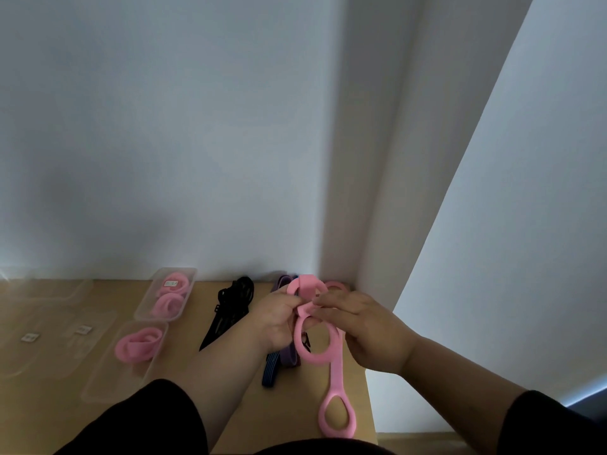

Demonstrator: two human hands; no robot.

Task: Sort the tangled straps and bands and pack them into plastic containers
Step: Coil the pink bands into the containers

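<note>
Pink band point(335, 372) pinched by left hand point(279, 318) and right hand point(363, 333), hanging lengthwise toward viewer.

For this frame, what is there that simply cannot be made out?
- Head view: the middle of the purple and blue straps is hidden behind the left hand and the pink band.
- The label in the far container is too small to read.
- How the left and right hand fingertips grip the band's folded top is blurred.
- The clear lids at left are faint; their count is unclear.
</note>
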